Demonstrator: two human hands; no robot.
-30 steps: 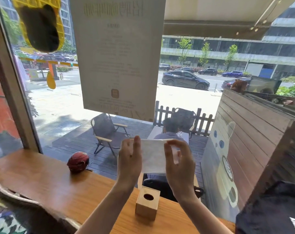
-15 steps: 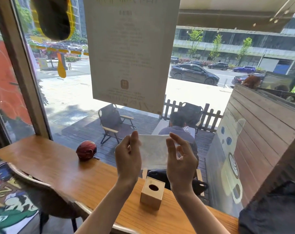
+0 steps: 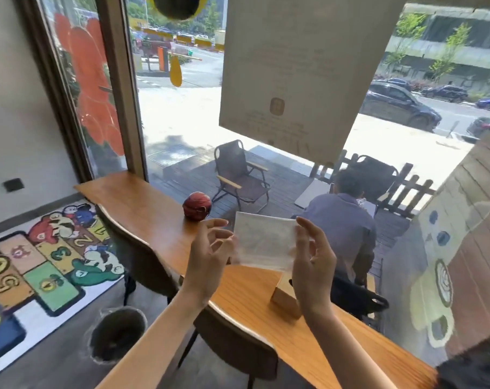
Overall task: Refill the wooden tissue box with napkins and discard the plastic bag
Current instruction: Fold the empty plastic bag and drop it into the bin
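Both hands are holding the plastic bag [image 3: 262,242] in the air, long axis sideways: right hand [image 3: 312,261] pinching its right edge, left hand [image 3: 210,255] touching the left (fingers loosely curled). Directly below the right hand, the wooden tissue box [image 3: 284,300] is standing on the counter [image 3: 246,293].

White napkin pack [image 3: 262,242] held upright, wooden tissue box [image 3: 285,300] below — on counter

Both hands hold the napkin pack [image 3: 263,242] up off the counter [image 3: 159,211]. Directly beneath the grip stands the wooden tissue box [image 3: 284,300]; beyond it the window glass [image 3: 182,130] blocks. A red ball [image 3: 197,205] sits far-left; open floor and a bin [image 3: 116,334] lie below-left.
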